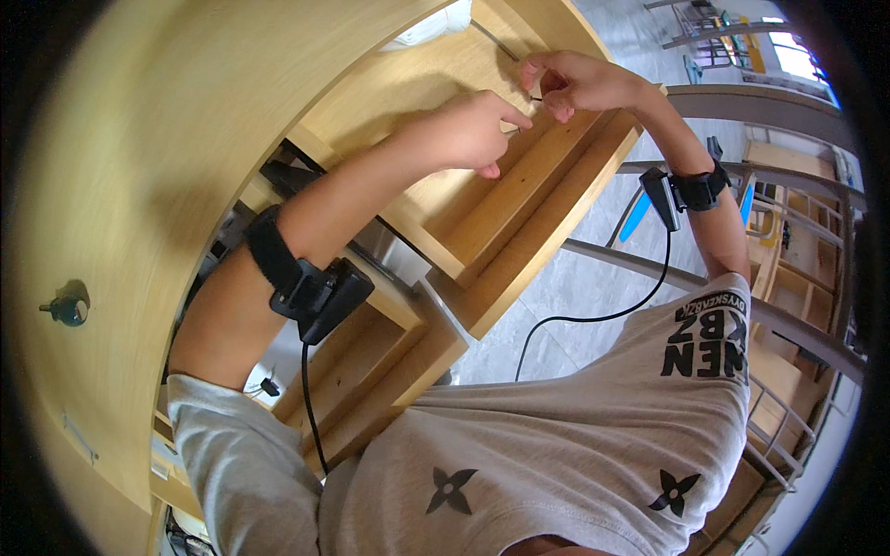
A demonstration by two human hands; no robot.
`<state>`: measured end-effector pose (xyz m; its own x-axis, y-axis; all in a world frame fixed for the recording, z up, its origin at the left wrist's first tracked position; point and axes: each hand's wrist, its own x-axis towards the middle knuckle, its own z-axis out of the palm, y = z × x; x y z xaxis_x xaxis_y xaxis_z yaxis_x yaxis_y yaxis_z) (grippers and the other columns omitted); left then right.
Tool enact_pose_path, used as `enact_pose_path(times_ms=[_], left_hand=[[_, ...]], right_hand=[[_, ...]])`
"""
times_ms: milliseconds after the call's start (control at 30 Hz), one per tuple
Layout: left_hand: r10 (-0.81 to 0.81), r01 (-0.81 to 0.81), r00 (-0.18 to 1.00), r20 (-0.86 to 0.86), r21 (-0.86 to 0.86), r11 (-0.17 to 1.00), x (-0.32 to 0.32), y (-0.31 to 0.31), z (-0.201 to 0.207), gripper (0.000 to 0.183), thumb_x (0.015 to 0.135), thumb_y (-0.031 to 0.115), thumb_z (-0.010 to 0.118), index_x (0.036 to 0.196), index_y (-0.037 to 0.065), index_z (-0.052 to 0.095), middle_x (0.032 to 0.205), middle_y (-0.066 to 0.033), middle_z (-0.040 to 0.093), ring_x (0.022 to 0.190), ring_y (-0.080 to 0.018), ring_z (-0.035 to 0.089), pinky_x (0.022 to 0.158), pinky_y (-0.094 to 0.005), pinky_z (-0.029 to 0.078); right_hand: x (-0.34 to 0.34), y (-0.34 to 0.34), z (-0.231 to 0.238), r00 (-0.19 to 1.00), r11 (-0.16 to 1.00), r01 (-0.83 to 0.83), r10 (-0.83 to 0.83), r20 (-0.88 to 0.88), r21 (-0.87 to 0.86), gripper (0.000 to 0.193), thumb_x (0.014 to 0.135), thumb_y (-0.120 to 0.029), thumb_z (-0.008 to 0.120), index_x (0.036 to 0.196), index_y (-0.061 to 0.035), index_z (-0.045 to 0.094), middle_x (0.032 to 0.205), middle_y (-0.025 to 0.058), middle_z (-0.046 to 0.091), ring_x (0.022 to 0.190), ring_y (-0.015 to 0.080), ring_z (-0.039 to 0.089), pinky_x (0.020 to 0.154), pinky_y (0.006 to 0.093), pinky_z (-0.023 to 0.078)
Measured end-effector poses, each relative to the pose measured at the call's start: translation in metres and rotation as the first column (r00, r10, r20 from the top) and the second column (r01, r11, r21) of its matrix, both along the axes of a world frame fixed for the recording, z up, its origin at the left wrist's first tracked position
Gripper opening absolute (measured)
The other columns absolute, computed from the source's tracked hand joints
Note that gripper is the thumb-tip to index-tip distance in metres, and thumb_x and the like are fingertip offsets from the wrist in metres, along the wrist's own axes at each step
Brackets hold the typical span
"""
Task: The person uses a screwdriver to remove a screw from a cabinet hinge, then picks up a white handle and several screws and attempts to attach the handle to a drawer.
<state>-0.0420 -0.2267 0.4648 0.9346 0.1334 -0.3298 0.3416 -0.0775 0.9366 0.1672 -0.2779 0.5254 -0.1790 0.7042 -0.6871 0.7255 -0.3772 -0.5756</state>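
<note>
Grey floor (575, 289) shows past the wooden drawer (501, 215), just under the left hand (466, 134) and right hand (598, 85). Its long front slants from near the right hand, the closer one, back toward the shirt (556, 435). Left points, right curls; I can't tell if they hold anything.

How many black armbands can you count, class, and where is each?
2. One armband wraps the person's left arm; the other armband wraps the right arm. Any under the shirt would be hidden.
</note>
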Motion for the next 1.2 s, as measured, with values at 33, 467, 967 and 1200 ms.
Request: enact_pose_path(times_ms=[33,467,967,1200], left_hand=[[0.011,-0.013,0.999,-0.035,-0.056,0.998,0.001,-0.002,0.003,0.047,0.08,-0.007,0.038,0.121,0.005,0.058,0.081,-0.0137,0.061,0.064,-0.0181,0.065,0.062,-0.0268,0.052],[-0.168,0.17,0.968,-0.187,-0.004,0.985,-0.003,-0.002,0.016,0.047,0.073,-0.008,0.036,0.111,0.005,0.061,0.069,-0.0142,0.062,0.056,-0.0201,0.063,0.051,-0.0321,0.05],[0.171,-0.183,0.98,0.104,0.118,0.976,0.03,-0.026,-0.042,0.01,0.073,0.011,0.064,0.069,0.002,0.063,0.068,-0.0063,0.062,0.057,-0.0138,0.058,0.051,-0.0296,0.046],[0.139,-0.193,0.929,0.343,0.129,0.973,0.036,-0.026,-0.089,0.016,0.07,0.016,0.064,0.056,0.009,0.058,0.066,-0.0009,0.061,0.055,-0.0131,0.057,0.043,-0.0303,0.039]], right_hand=[[0.002,0.0,0.0,1.0,1.0,0.004,-0.004,0.001,-0.006,0.019,0.076,0.003,0.048,0.093,-0.0006,0.056,0.062,0.0035,0.054,0.061,0.0111,0.053,0.059,0.0237,0.043],[0.01,-0.013,-0.008,0.999,0.999,0.042,-0.042,0.022,-0.004,0.009,0.084,-0.004,0.059,0.09,-0.0016,0.053,0.074,0.0033,0.058,0.068,0.0114,0.061,0.063,0.0245,0.046],[0.014,-0.024,-0.01,0.996,0.99,0.001,-0.014,0.09,0.144,0.005,0.083,0.002,0.054,0.083,0.002,0.049,0.071,0.0066,0.057,0.069,0.0143,0.058,0.065,0.028,0.048],[0.007,-0.016,-0.015,0.998,0.993,-0.05,0.045,0.05,0.111,0.004,0.084,0.002,0.053,0.086,0.0009,0.049,0.072,0.0068,0.057,0.069,0.0151,0.056,0.066,0.0283,0.047]])
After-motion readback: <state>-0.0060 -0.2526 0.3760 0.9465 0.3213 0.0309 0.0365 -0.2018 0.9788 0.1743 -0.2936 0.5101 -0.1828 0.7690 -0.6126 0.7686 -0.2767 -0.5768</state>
